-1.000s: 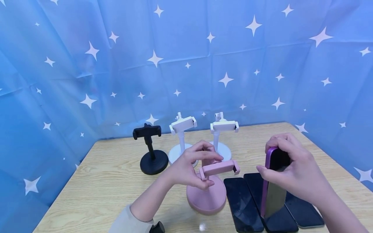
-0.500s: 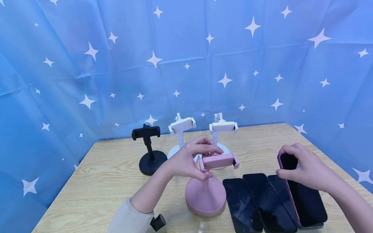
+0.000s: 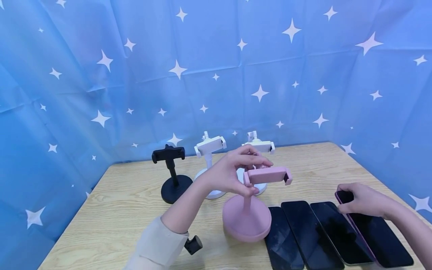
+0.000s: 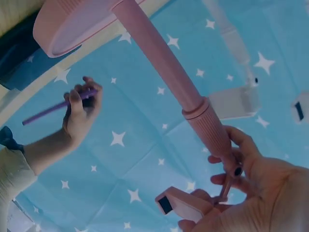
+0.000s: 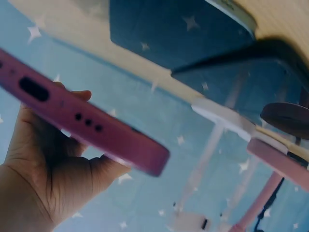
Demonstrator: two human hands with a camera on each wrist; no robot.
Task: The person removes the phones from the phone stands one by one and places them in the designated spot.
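My left hand point(image 3: 231, 170) grips the neck of a pink phone stand point(image 3: 247, 221), just behind its clamp point(image 3: 268, 175). The left wrist view shows the stand's pole point(image 4: 159, 58) and the fingers around its joint. At the right of the table, my right hand point(image 3: 366, 200) pinches the far end of a purple-edged phone point(image 3: 383, 238), dark screen facing up. Its bottom edge with the charging port point(image 5: 91, 116) faces the right wrist camera. Beside it lie three dark phones in a slanted row: one nearest the stand point(image 3: 283, 242), a middle one point(image 3: 310, 234) and another point(image 3: 341, 232).
Behind the pink stand are two white phone stands, one on the left point(image 3: 210, 146) and one on the right point(image 3: 264, 146), partly covered by my left hand. A black phone stand point(image 3: 176, 187) is further left. A blue star-patterned curtain point(image 3: 216, 75) hangs behind the wooden table point(image 3: 111, 217).
My right hand has lowered the purple phone from upright to flat, to the right of the other phones. My left hand has shifted the pink stand up and to the right.
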